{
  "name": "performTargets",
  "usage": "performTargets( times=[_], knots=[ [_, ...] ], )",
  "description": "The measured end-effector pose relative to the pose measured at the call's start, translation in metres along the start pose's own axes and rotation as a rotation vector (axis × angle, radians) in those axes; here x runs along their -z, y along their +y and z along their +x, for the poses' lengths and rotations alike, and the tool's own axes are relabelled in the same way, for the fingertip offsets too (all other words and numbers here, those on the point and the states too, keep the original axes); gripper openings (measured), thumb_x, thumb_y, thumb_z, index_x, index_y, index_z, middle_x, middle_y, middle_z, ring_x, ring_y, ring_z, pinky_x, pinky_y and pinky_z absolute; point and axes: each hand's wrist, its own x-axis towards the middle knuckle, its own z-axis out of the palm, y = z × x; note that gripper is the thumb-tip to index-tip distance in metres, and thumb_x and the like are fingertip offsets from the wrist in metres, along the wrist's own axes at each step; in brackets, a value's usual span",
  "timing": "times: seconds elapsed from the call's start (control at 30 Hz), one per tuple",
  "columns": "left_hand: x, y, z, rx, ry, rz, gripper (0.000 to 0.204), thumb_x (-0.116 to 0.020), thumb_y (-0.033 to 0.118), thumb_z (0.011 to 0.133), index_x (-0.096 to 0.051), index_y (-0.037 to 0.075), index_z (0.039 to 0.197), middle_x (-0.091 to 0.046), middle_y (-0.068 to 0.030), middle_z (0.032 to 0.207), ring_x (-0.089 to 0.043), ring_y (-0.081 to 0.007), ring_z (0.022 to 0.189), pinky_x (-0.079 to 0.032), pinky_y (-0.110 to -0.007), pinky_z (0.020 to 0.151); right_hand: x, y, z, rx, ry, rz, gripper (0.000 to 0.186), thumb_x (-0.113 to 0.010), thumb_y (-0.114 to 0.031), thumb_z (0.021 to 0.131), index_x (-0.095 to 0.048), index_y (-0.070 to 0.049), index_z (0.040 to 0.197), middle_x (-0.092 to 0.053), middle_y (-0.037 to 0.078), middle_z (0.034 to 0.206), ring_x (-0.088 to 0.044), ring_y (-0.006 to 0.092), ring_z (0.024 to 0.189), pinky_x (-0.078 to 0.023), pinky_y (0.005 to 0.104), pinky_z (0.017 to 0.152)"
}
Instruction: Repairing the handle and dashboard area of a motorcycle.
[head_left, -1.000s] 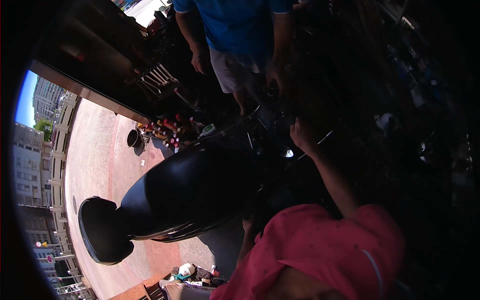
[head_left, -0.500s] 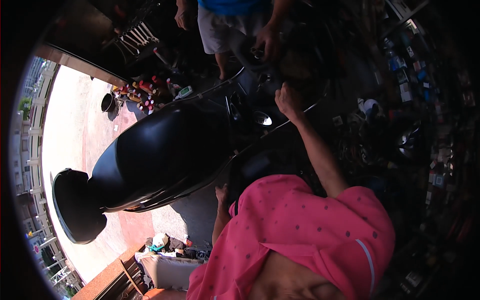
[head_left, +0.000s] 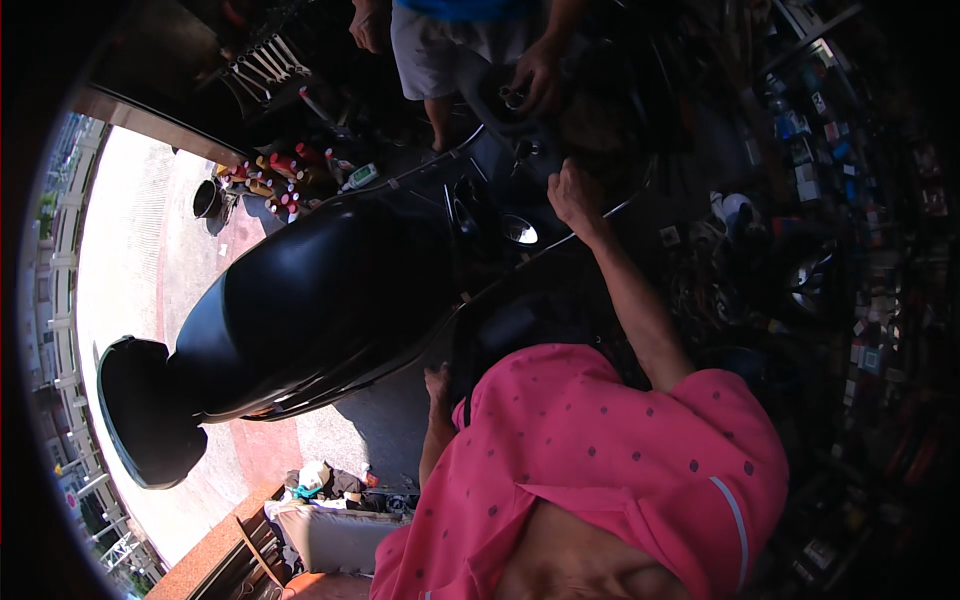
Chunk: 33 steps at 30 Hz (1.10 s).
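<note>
A black scooter [head_left: 300,300] stretches across the middle, its long seat toward the lower left. Over the front part of the scooter, beside its right-hand edge, my right hand [head_left: 574,198] is closed like a fist; whatever lies inside the fingers is hidden. My left hand [head_left: 437,384] is low beside the scooter's near flank, its fingers curled in shadow; I cannot make out what they hold. Across from me, another person's hand [head_left: 538,78] reaches down to the dark front end of the scooter, near some small metal parts.
The other person's light shorts [head_left: 430,55] show at the top. Several wrenches [head_left: 268,65] hang at the upper left, above a cluster of bottles [head_left: 285,180] and a black bucket [head_left: 207,199]. Packed shelves [head_left: 850,200] line the right. A box [head_left: 340,540] of rags stands at the lower left.
The whole view has shifted slightly, so the scooter and bottles appear a little further left. Both my hands keep nearly the same places and poses.
</note>
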Motion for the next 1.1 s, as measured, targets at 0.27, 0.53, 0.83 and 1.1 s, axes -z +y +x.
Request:
performTargets(
  times=[0.27,0.53,0.83,1.1],
  knots=[
    [0.000,0.010,-0.004,0.043,0.004,-0.008,0.061,-0.060,0.032,0.070,-0.042,-0.007,0.113,-0.050,-0.0276,0.108,-0.048,-0.0367,0.104,-0.038,-0.038,0.086,0.004,-0.002,0.004,-0.046,-0.086,-0.068,0.019,-0.045,-0.017,0.080,-0.048,-0.001,0.071,-0.054,0.016,0.061,-0.057,0.0284,0.056,-0.045,0.0351,0.049],
    [0.002,0.018,-0.008,-0.001,-0.005,-0.034,0.060,-0.059,0.031,0.071,-0.041,-0.007,0.114,-0.049,-0.0267,0.110,-0.047,-0.0364,0.104,-0.038,-0.037,0.086,0.000,0.003,0.001,-0.057,-0.107,-0.064,0.019,-0.046,-0.019,0.080,-0.047,-0.001,0.073,-0.054,0.017,0.063,-0.056,0.0303,0.059,-0.044,0.0360,0.051],
    [-0.001,0.023,-0.012,0.022,-0.007,-0.033,0.058,-0.059,0.031,0.072,-0.043,-0.006,0.114,-0.050,-0.0273,0.108,-0.048,-0.0366,0.103,-0.038,-0.038,0.086,0.005,-0.001,0.001,-0.012,-0.046,-0.109,0.018,-0.048,-0.018,0.078,-0.048,-0.003,0.070,-0.055,0.015,0.062,-0.058,0.0281,0.057,-0.046,0.0354,0.049],
    [-0.001,0.027,-0.018,0.042,-0.007,-0.056,0.056,-0.058,0.030,0.072,-0.044,-0.006,0.113,-0.051,-0.0271,0.107,-0.049,-0.0361,0.102,-0.039,-0.037,0.086,0.005,-0.002,0.002,0.079,0.057,-0.073,0.017,-0.048,-0.016,0.077,-0.047,-0.001,0.069,-0.052,0.016,0.059,-0.056,0.0307,0.054,-0.045,0.0370,0.048]
  ],
)
